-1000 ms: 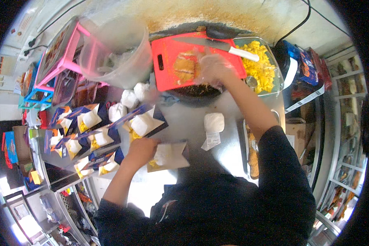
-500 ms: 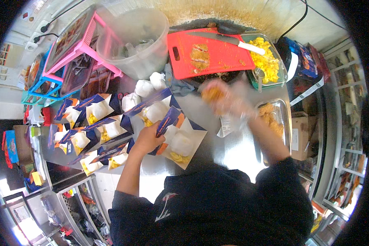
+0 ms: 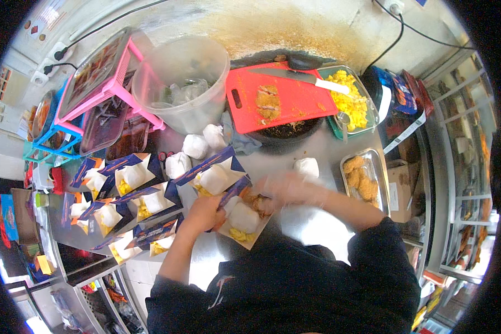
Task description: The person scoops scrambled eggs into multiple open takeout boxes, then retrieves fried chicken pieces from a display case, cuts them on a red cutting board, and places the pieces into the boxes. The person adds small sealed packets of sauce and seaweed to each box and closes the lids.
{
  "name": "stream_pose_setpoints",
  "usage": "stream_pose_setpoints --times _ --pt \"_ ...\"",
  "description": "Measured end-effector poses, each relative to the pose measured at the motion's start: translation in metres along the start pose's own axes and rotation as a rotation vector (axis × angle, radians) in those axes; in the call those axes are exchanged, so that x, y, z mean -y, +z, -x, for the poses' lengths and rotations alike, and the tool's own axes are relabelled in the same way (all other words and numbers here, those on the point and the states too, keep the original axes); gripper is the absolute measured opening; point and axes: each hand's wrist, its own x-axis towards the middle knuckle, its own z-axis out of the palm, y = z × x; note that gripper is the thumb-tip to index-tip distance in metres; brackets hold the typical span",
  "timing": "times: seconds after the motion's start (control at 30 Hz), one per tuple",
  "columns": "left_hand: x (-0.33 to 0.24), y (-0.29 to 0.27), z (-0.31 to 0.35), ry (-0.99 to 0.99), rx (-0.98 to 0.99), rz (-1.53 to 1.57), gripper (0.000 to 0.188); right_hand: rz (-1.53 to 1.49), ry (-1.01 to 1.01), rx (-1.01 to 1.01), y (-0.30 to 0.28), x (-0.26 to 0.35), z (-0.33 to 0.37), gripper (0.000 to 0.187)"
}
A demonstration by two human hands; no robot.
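Observation:
My left hand [image 3: 205, 213] is closed on the flap of a dark blue and orange paper food box [image 3: 250, 236], at the near edge of the metal table. In that box lie a white wrapped bundle [image 3: 244, 217] and yellow chopped food [image 3: 241, 234]. My right hand [image 3: 292, 190], smeared by motion, reaches over the box's right side. At its fingertips is a golden-brown breaded fried piece [image 3: 260, 205], touching the box's inside. Several more filled boxes [image 3: 151, 201] stand close together on the left. Behind them sit three loose white bundles [image 3: 195, 146].
A red cutting board [image 3: 295, 106] with a sliced breaded cutlet and a knife [image 3: 300, 76] lies at the back. Right of it are a tray of yellow food [image 3: 350, 100] and a metal tray of fried pieces [image 3: 367, 178]. A clear bucket [image 3: 181, 83] stands behind the bundles.
My right hand has come down and left with the fried piece, from near the cutting board to the held box. My left hand still grips the box. The view has shifted slightly.

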Motion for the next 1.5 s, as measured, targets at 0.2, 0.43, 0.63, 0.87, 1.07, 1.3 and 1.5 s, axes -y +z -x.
stream_pose_setpoints --times 0.2,0.43,0.63,0.87,1.07,1.3,1.5 --pt "-0.048 0.000 0.013 0.134 -0.112 -0.066 0.044 0.430 0.438 -0.127 -0.077 -0.122 -0.077 0.084" --pt "0.001 -0.071 0.005 -0.079 -0.638 -0.198 0.048 0.232 0.598 0.102 -0.090 -0.167 -0.129 0.088" --pt "0.066 -0.083 -0.048 -0.134 -0.212 0.032 0.034 -0.174 0.557 -0.203 -0.061 -0.163 -0.099 0.059" --pt "0.113 -0.090 -0.073 -0.080 -0.169 0.156 0.027 -1.201 0.185 -0.010 -0.004 -0.069 -0.107 0.052" --pt "0.121 -0.082 -0.077 -0.039 -0.276 0.181 0.027 -0.732 0.167 0.024 0.080 -0.031 -0.159 0.024" --pt "0.096 -0.086 -0.061 0.085 -0.338 -0.001 0.017 -0.274 0.157 -0.037 0.108 -0.042 -0.157 0.056" --pt "0.074 -0.083 -0.056 -0.087 -0.281 -0.101 0.015 -0.023 0.054 -0.237 0.089 -0.047 -0.120 0.026"
